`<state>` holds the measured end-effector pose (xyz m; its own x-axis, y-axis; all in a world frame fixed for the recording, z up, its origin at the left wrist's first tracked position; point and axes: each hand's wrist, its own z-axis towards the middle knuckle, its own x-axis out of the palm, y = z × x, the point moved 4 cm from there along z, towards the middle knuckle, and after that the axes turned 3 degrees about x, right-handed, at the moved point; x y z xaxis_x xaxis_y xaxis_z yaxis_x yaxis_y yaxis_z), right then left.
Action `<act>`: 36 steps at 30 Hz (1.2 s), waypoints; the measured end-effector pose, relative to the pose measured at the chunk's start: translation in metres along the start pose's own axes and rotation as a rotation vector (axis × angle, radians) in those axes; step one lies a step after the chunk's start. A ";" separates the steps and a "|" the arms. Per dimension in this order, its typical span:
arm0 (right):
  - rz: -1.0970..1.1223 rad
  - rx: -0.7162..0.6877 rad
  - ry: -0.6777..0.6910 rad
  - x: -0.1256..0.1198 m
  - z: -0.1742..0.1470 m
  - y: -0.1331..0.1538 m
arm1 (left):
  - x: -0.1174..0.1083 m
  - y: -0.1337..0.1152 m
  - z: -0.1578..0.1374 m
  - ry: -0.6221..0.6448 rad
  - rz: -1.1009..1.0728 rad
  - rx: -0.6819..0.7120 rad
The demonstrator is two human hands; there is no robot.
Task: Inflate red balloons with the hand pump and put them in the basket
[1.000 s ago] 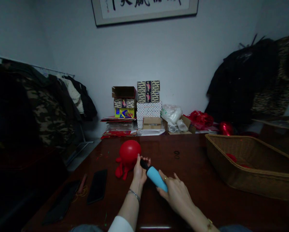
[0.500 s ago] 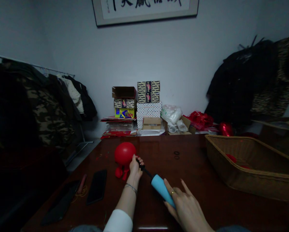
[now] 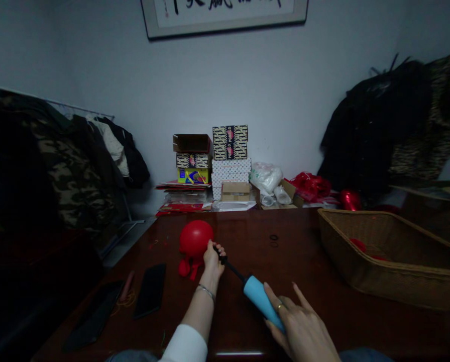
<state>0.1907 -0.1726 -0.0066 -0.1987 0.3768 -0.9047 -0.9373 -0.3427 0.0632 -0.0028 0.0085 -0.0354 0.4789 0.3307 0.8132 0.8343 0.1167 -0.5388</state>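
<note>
A round red balloon (image 3: 196,239) rests over the table, with smaller red balloons (image 3: 188,268) hanging limp just below it. My left hand (image 3: 212,257) is closed around the balloon's neck and the black end of a hand pump; the fingers hide where the two meet. From there a thin black rod (image 3: 235,271) runs into the pump's light blue barrel (image 3: 261,300). My right hand (image 3: 298,319) grips the far end of that barrel, thumb beneath it and some fingers raised.
A wicker basket (image 3: 383,289) with red pieces inside stands on the right of the dark wooden table (image 3: 243,229). Two phones (image 3: 150,290) and a pinkish stick (image 3: 127,286) lie at left. Small black rings (image 3: 273,238) lie mid-table. Stacked boxes (image 3: 230,173) stand behind.
My right hand has drawn the blue barrel back toward the lower right, so more black rod shows. My left hand and the balloon have shifted very slightly right.
</note>
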 end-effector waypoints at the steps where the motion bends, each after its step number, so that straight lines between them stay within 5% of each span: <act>1: -0.001 0.012 0.010 0.000 0.004 0.002 | 0.000 0.002 -0.002 0.008 0.005 -0.003; 15: -0.060 0.069 0.071 0.006 0.049 0.025 | 0.003 0.028 -0.018 0.029 0.101 -0.024; 36: 0.058 -0.039 -0.053 0.005 -0.016 -0.014 | -0.001 0.002 0.004 -0.005 0.074 0.023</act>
<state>0.2070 -0.1800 -0.0188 -0.2681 0.3997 -0.8765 -0.9121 -0.3983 0.0974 -0.0027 0.0121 -0.0385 0.5376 0.3441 0.7698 0.7902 0.1128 -0.6023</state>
